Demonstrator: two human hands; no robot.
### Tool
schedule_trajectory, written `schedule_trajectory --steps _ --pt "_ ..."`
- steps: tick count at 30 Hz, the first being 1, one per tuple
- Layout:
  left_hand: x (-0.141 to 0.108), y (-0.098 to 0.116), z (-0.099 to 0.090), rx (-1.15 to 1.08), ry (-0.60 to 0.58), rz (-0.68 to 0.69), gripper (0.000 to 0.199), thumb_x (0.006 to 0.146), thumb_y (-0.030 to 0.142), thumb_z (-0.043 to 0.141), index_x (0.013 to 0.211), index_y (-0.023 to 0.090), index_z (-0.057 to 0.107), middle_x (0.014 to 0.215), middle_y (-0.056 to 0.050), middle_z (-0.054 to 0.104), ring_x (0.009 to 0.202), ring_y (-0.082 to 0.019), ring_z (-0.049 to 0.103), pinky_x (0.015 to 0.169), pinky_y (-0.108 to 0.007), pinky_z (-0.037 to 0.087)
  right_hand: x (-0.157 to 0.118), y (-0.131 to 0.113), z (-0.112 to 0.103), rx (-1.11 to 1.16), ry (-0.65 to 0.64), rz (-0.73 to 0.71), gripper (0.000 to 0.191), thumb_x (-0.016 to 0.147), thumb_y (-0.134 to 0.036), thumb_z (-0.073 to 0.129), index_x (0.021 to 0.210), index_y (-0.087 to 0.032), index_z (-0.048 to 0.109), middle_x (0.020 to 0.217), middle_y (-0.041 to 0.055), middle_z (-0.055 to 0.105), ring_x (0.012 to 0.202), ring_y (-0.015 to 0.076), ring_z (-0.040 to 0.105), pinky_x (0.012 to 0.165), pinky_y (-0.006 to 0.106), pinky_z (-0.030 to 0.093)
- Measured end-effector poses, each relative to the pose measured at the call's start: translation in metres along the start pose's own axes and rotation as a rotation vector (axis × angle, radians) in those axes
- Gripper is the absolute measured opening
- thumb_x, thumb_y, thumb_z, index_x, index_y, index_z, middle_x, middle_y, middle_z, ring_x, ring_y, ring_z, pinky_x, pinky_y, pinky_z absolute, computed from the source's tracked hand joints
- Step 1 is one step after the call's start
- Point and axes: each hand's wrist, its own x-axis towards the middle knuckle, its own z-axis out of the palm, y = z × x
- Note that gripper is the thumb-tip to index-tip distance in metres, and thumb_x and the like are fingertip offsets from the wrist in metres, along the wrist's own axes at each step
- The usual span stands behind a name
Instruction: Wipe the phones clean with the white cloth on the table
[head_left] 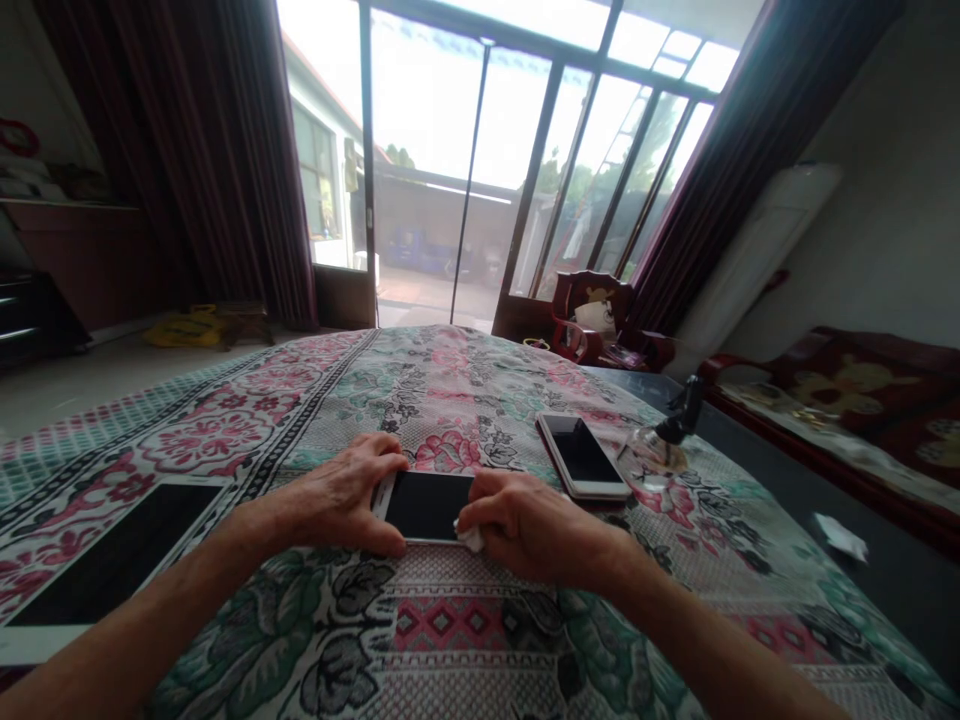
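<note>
A white phone with a dark screen point(427, 505) lies flat on the patterned tablecloth point(450, 625), between my two hands. My left hand point(345, 500) grips its left end, thumb at the near edge and fingers at the far edge. Over its right end is my right hand point(525, 525), closed on a small white wad, perhaps tissue or cloth point(470, 537), pressed at the screen's near right part. That end of the phone is hidden by the hand.
A second phone point(589, 455) lies at the right, beside a clear spray bottle point(656, 455) with a black nozzle. At the left is a white tablet point(120, 550). A crumpled white piece point(841, 537) rests on the dark surface point(892, 590) at far right.
</note>
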Motion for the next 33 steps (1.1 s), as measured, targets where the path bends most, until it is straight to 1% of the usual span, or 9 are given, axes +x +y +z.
schedule_trajectory --steps 4,7,10,14,18,22,27,30,33 --pt "-0.006 -0.01 -0.009 0.048 -0.036 -0.072 0.075 0.056 0.05 0.073 0.123 0.022 0.052 0.134 -0.008 0.043 0.128 -0.033 0.036 0.106 -0.038 0.035 0.009 -0.016 0.013 -0.099 0.06 -0.018 0.02 0.083 -0.014 0.049 0.09 -0.019 0.067 0.088 0.0048 0.057 0.072 0.0119 0.049 0.062 0.024 0.037" --pt "-0.005 -0.01 -0.007 0.067 -0.022 -0.069 0.082 0.058 0.051 0.072 0.13 0.023 0.048 0.14 -0.009 0.038 0.132 -0.033 0.03 0.108 -0.04 0.031 0.014 -0.021 0.016 -0.133 0.061 -0.035 0.019 0.084 -0.014 0.048 0.087 -0.018 0.066 0.087 0.0047 0.056 0.072 0.0121 0.047 0.062 0.024 0.035" --pt "-0.002 -0.007 -0.002 0.058 -0.018 -0.023 0.08 0.06 0.055 0.071 0.13 0.024 0.049 0.14 -0.008 0.038 0.131 -0.032 0.032 0.108 -0.039 0.031 0.014 -0.019 0.013 -0.124 0.049 -0.056 0.019 0.084 -0.014 0.048 0.085 -0.018 0.066 0.087 0.0043 0.057 0.072 0.0117 0.047 0.063 0.024 0.035" --pt "0.0 -0.006 -0.002 0.048 -0.036 -0.018 0.078 0.061 0.056 0.071 0.129 0.025 0.049 0.138 -0.007 0.04 0.13 -0.031 0.034 0.107 -0.039 0.032 0.007 -0.012 0.002 -0.099 -0.007 -0.037 0.02 0.084 -0.013 0.05 0.076 -0.018 0.067 0.084 0.0034 0.058 0.07 0.0106 0.048 0.06 0.023 0.033" --pt "-0.001 -0.006 -0.004 0.025 -0.044 -0.017 0.077 0.062 0.057 0.07 0.13 0.025 0.049 0.138 -0.008 0.041 0.129 -0.031 0.035 0.106 -0.04 0.034 -0.001 -0.005 -0.006 -0.061 -0.036 0.016 0.023 0.082 -0.009 0.05 0.085 -0.02 0.071 0.086 0.0031 0.059 0.07 0.0095 0.05 0.061 0.023 0.033" --pt "-0.001 -0.009 -0.001 0.0 -0.029 -0.023 0.08 0.06 0.056 0.072 0.13 0.026 0.048 0.14 -0.008 0.039 0.129 -0.032 0.035 0.106 -0.041 0.034 0.005 -0.011 0.001 -0.08 -0.009 -0.044 0.019 0.083 -0.011 0.051 0.08 -0.018 0.068 0.086 0.003 0.059 0.071 0.0101 0.048 0.062 0.023 0.034" --pt "0.0 -0.013 0.003 -0.012 -0.031 -0.013 0.08 0.06 0.057 0.072 0.129 0.025 0.049 0.138 -0.008 0.039 0.129 -0.03 0.034 0.107 -0.039 0.033 0.02 -0.025 0.014 -0.104 0.021 -0.091 0.02 0.083 -0.014 0.051 0.087 -0.021 0.069 0.088 0.003 0.059 0.072 0.0115 0.047 0.061 0.023 0.035" --pt "0.0 -0.012 0.002 -0.011 -0.03 -0.02 0.079 0.061 0.056 0.072 0.13 0.025 0.049 0.139 -0.008 0.038 0.129 -0.03 0.034 0.107 -0.039 0.033 0.017 -0.023 0.01 -0.08 0.004 -0.073 0.021 0.081 -0.011 0.051 0.085 -0.021 0.07 0.087 0.0022 0.06 0.072 0.0109 0.048 0.062 0.022 0.035" --pt "-0.001 -0.01 0.001 -0.008 -0.028 -0.021 0.079 0.06 0.054 0.072 0.13 0.027 0.048 0.139 -0.007 0.039 0.129 -0.031 0.035 0.106 -0.04 0.034 0.005 -0.012 -0.001 -0.048 -0.036 -0.015 0.023 0.081 -0.01 0.051 0.085 -0.021 0.071 0.087 0.0023 0.062 0.071 0.01 0.051 0.062 0.022 0.035"
